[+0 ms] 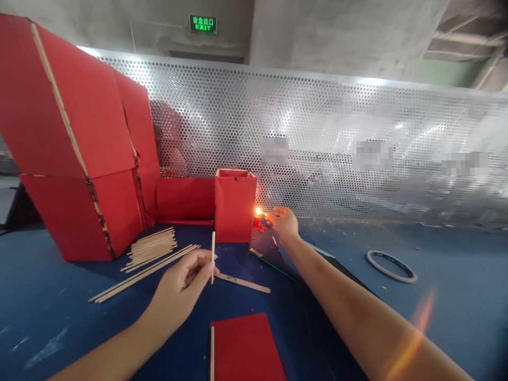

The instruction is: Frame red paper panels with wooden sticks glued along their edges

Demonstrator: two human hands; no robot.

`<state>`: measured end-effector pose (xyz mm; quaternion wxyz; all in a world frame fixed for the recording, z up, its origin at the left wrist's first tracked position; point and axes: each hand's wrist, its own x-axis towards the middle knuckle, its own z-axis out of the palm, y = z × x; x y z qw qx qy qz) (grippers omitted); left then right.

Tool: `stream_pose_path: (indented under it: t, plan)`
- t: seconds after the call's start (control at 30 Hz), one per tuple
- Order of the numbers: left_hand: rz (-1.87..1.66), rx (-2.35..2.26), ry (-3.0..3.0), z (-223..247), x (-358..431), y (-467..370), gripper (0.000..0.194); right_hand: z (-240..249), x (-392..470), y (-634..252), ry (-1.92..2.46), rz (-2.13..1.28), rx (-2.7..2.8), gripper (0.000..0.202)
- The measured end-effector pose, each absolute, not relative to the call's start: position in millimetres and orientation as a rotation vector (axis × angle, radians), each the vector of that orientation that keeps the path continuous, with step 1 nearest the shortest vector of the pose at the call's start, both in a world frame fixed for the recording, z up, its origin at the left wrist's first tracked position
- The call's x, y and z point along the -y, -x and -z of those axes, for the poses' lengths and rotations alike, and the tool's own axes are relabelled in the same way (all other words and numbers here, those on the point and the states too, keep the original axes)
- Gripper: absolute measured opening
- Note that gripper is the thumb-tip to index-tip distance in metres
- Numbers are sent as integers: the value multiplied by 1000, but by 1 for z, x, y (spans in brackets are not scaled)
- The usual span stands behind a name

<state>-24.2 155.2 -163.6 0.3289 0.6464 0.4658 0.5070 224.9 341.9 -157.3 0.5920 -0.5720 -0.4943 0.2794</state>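
Note:
Between thumb and fingers, my left hand (189, 278) pinches a short wooden stick (213, 248), held upright above the table. My right hand (284, 222) reaches far forward, its fingers pinched beside the flame of a lit red candle (257, 220); what they hold is too small to make out. Just left of the candle stands a red open-topped box (235, 209) with pale edges. Nearest me lies a red card panel (248, 349) with a wooden stick (212, 352) along its left edge. A flat wooden craft stick (246, 283) lies just right of my left hand.
Tall red panelled structure (107, 127) at left, with dark marks along its seams. A pile of short sticks (153, 247) and several longer sticks (138, 276) lie before it. A thin green strip (273, 264) is near my right forearm; a tape ring (391, 266) lies right. Perforated metal screen (317, 116) behind.

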Motion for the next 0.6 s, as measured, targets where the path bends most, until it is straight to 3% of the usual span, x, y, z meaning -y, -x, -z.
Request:
stream_pose_path:
  t: [0.6]
  plan:
    - [-1277,-1149,-1643,166,-154,27,13,151,-336,-222,1399,-653,1152,29]
